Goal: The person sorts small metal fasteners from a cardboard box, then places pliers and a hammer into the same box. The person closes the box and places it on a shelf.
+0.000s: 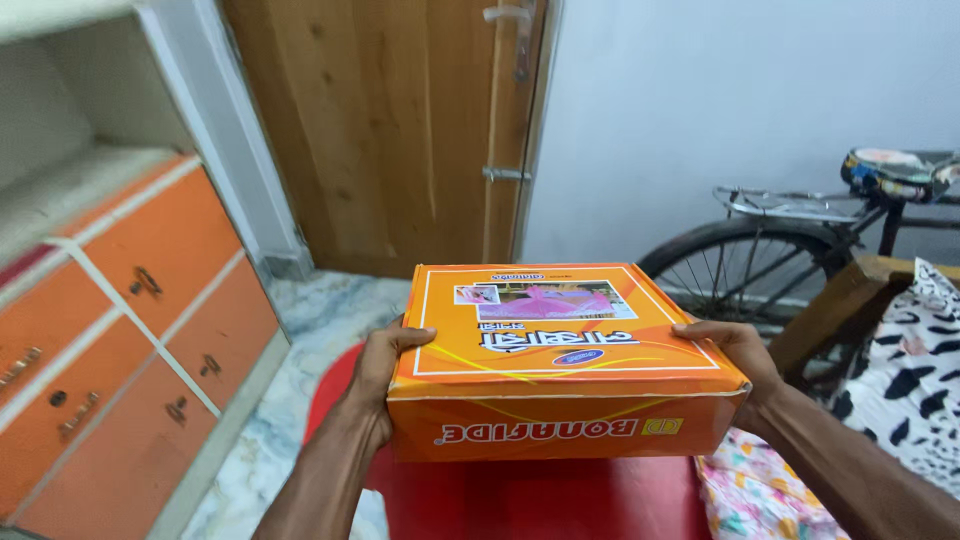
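I have the orange cardboard box up in front of me, held between both hands above the red table. My left hand is clamped on the box's nine o'clock side, thumb hooked over the top edge, fingers hidden behind the wall. My right hand is clamped on the three o'clock side, fingers laid over the lid corner.

The box looks like thin printed card with a lift-off lid. I judge it light, since two hands carry it level without strain, though what is inside I cannot tell. The glossy print may be a bit slippery, and the walls likely flex if squeezed hard; the near lid corner at four o'clock already looks slightly dented. The best hold seems to be low on the two short sides, palms under the bottom edge, so the lid cannot slide off.

At ten o'clock stand orange drawers; at two o'clock, a bicycle by the wall; at twelve, a wooden door.
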